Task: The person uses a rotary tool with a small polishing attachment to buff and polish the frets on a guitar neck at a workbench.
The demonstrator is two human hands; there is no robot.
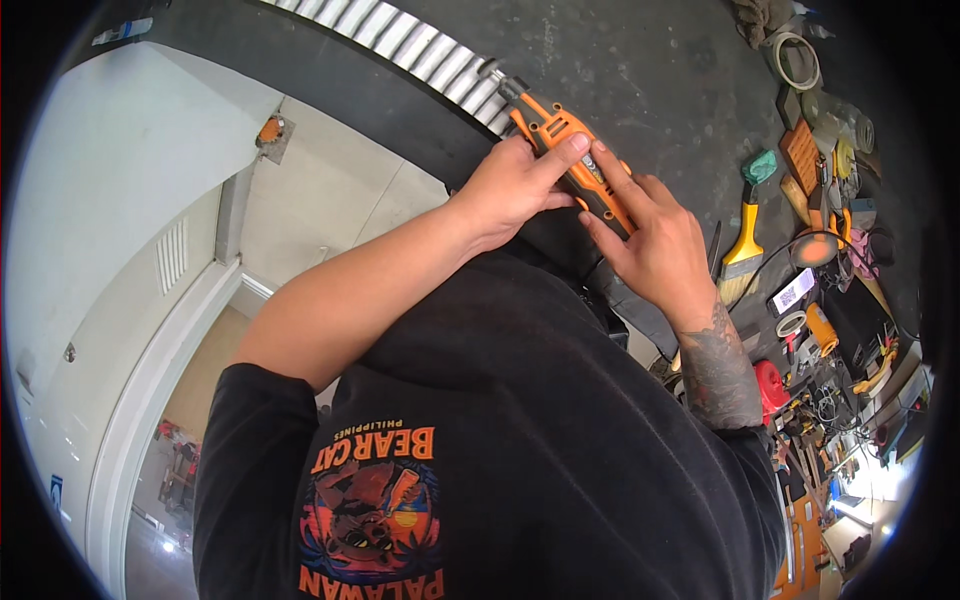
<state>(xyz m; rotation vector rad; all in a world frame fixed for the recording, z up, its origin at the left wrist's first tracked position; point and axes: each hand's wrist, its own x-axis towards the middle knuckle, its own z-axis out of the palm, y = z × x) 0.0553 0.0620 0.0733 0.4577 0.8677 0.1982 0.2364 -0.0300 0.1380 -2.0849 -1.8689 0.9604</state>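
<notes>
1. Upper centre of the frame: the orange-and-black rotary tool (pixel 553 122), left hand (pixel 515 182) closed around its body, thumb on top!
2. Right hand (pixel 655 238) grips the rear; two-handed steadiness serves well here.
3. Tip (pixel 489 69) beside the ribbed metal strip (pixel 410 45), contact hard to tell; best keep fingers clear, pressure light.

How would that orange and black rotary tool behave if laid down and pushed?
The rotary tool would probably rock rather than roll freely, given the bumps along its casing. It should stay stiff, since the casing looks like hard plastic. Its narrow tip might catch, as it sticks out past the body.
</notes>
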